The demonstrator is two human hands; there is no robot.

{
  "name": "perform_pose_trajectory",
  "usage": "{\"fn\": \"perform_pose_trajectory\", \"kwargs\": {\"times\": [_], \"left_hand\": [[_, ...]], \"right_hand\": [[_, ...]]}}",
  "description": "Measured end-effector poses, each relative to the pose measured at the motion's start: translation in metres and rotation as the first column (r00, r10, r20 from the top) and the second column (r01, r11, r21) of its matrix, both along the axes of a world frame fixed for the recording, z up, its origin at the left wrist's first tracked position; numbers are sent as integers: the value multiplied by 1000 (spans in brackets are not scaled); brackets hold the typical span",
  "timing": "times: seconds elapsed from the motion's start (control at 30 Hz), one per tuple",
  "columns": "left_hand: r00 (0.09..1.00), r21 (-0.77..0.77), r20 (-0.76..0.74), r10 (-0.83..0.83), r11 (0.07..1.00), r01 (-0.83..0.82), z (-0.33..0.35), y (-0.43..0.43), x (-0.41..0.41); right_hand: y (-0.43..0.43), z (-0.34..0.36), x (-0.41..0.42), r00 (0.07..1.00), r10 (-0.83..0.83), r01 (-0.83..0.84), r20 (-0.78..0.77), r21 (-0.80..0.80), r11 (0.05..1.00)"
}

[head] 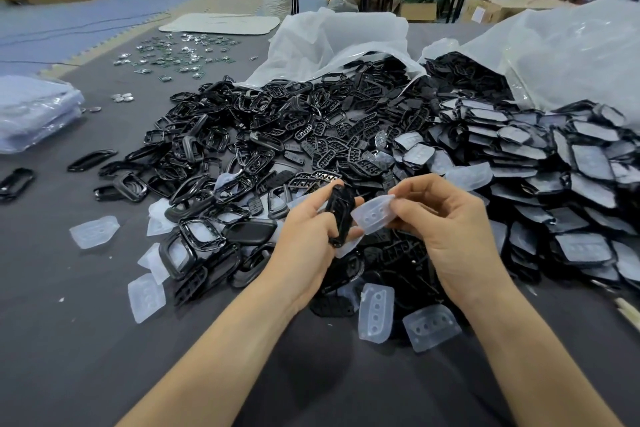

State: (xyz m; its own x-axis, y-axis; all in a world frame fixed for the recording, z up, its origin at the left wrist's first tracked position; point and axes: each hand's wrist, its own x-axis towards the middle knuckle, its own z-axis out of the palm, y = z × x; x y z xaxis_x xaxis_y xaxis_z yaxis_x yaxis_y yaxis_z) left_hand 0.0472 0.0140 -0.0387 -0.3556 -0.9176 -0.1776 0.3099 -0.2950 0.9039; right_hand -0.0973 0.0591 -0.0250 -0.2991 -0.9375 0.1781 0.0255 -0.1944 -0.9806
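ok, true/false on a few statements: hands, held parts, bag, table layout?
1. The left hand holds a black frame piece. True.
2. The right hand is empty. False: it pinches a translucent button pad.
3. A white plastic bag spills black parts onto the table. True.
4. The small shiny parts lie beside the right wrist. False: they lie far left, toward the table's far edge.
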Motion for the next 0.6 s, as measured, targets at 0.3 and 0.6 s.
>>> {"fn": "perform_pose_trajectory", "kwargs": {"times": [0.3, 0.6], "left_hand": [[994, 103, -106, -13, 994, 24, 3, 4, -1], [993, 187, -114, -35, 981, 56, 8, 7, -4]], "right_hand": [[0, -1, 6, 999, 39, -37, -39, 41, 998], [1, -5, 15, 990, 5, -8, -139, -22, 1000]]}}
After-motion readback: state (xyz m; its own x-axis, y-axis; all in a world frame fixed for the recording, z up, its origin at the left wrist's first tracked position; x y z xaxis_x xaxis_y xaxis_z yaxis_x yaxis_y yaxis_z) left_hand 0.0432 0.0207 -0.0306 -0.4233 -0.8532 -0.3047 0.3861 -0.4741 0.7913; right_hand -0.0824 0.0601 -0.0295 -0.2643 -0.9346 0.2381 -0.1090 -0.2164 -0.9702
